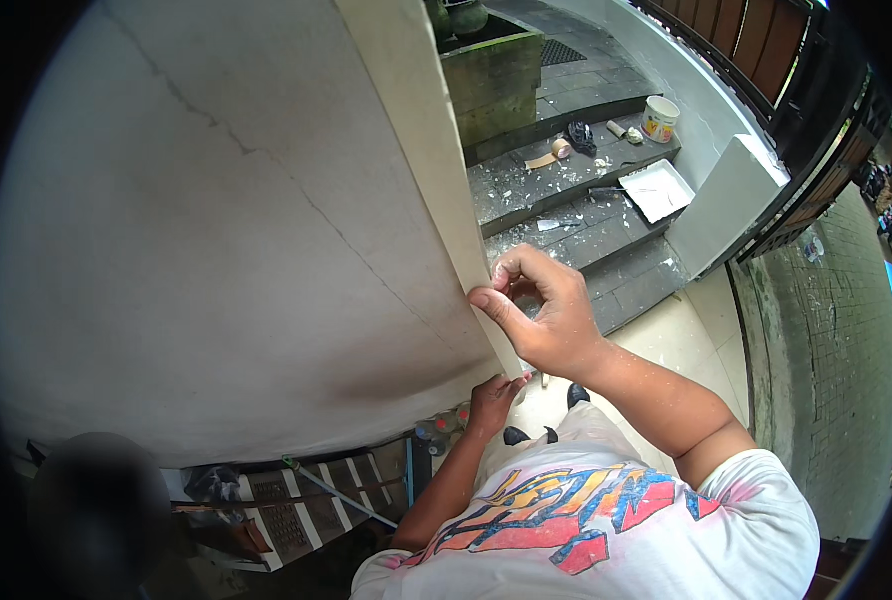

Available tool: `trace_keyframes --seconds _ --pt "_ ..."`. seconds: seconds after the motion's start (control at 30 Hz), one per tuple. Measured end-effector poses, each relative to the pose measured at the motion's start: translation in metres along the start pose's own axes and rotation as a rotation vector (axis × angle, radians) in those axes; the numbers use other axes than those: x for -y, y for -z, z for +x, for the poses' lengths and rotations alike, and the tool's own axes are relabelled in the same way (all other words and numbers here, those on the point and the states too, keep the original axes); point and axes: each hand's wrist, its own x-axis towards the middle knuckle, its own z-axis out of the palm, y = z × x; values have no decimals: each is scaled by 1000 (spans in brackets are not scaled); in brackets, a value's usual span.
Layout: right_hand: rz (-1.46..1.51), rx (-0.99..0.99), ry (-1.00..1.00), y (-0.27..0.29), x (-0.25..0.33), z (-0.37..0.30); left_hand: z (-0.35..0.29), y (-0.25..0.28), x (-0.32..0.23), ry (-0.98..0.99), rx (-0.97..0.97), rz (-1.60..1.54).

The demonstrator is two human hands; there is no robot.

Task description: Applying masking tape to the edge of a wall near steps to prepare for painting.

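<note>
A long pale cream strip runs down the corner edge of the cracked white wall. Whether it is tape or paper I cannot tell. My right hand is raised beside the strip, thumb and forefinger pinched at its right edge. Below it, my left hand is closed at the strip's lower end, its fingertips against the edge and partly hidden. Pale specks dot my right hand and forearm.
On the littered grey steps are a tape roll, a black plastic bag, a bucket, a white tray and a scraper. A planter stands behind. A slatted metal rack lies lower left.
</note>
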Motion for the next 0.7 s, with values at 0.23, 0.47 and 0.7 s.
trace_keyframes --seconds 0.23,0.47,0.7 --pt "242 -131 5 -12 11 -3 -4 1 7 -43 -27 148" --pt "112 -112 43 -19 10 1 -51 44 -143 -223 -105 749" --pt "67 -270 229 -29 1 2 -35 78 -362 -1254 -862 1245"
